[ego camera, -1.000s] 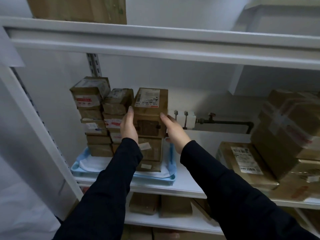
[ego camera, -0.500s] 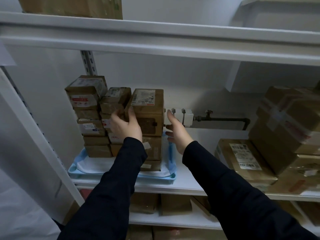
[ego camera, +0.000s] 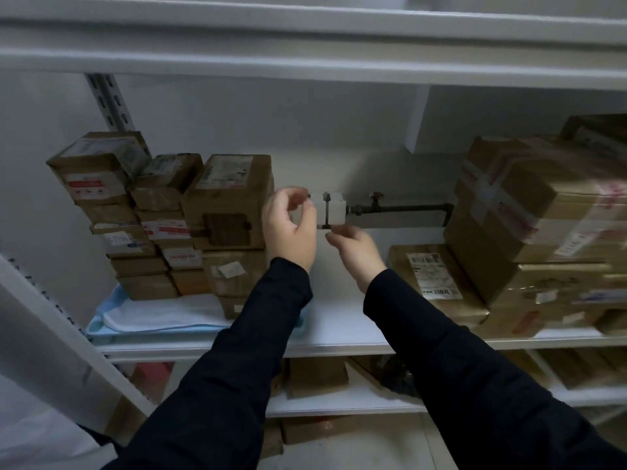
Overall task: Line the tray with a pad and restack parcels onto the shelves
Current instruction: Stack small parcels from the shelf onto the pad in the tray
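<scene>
Presently, in the head view: blue tray [ego camera: 98, 329] at the left end of the middle shelf [ego camera: 339, 337], lined with a white pad [ego camera: 163, 315]. On the pad, three columns of small brown parcels set close side by side: left stack [ego camera: 98, 198], middle stack [ego camera: 166, 205], right stack [ego camera: 234, 266]. Top parcel [ego camera: 230, 201] of the right stack level, with a printed label on its upper face and a dark patch on its front. Cardboard taped; red-and-white labels on several fronts.

Left hand [ego camera: 290, 228] just beside the right side of the top parcel, fingers loosely curled, nothing between them. Right hand [ego camera: 356, 251] near it, in front of a white fitting [ego camera: 334, 206]; fingers curled away from the camera, grasp impossible to tell.

Further right on the same shelf, a flat parcel [ego camera: 436, 279] beside large parcels [ego camera: 536, 215].
</scene>
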The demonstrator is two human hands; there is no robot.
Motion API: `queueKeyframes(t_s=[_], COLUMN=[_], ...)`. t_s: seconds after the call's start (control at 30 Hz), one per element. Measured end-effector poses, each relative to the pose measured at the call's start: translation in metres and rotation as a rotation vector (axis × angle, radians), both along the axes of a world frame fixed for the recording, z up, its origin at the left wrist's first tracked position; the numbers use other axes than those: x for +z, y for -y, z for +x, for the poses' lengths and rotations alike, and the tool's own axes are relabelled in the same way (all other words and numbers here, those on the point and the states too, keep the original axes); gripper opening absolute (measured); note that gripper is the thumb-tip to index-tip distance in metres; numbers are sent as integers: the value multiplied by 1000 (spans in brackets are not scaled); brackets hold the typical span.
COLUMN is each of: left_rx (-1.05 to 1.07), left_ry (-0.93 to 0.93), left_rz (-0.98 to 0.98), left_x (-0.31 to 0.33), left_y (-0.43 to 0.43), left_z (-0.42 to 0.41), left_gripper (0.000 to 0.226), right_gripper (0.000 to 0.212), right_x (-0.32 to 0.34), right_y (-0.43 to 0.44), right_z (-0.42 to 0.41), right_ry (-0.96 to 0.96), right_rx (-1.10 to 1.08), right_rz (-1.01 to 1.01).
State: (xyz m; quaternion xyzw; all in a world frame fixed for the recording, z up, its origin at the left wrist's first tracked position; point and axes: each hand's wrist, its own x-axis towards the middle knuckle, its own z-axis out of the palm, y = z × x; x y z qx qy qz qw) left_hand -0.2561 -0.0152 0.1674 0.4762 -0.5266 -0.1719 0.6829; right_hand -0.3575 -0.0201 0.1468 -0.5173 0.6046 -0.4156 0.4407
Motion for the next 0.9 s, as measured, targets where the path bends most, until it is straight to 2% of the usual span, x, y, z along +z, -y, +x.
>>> queueKeyframes(t_s=[0.13, 0.23, 0.3, 0.43, 0.53, 0.7, 0.77, 0.9], left_rx=[-221, -358, -406, -457, -461, -460, -457, -495], left_ry=[-111, -126, -90, -81, 2, 82, 58, -164], left_rz=[415, 717, 858, 1065, 1173, 1260, 1283, 1289], left_x=[-18, -44, -64, -99, -116, -130, -133, -133], left_y=[2, 9, 11, 8, 8, 4, 3, 3], left_z=[-48, -74, -92, -123, -142, -165, -169, -171], left_gripper=[9, 8, 16, 47, 52, 41, 46, 42], right_gripper=[61, 69, 72, 76, 75, 71, 69, 67], right_x=[-13, -21, -27, -40, -49, -63, -66, -72], right_y=[-3, -5, -7, -9, -10, -10, -11, -10], right_z=[-41, -72, -93, -126, -142, -157, -161, -168], right_ry=[-261, -380, -431, -438, -435, -386, -375, -380], right_rx=[-101, -136, -151, -157, -153, -142, -137, -143], right_rz=[108, 203, 258, 321, 342, 312, 291, 273])
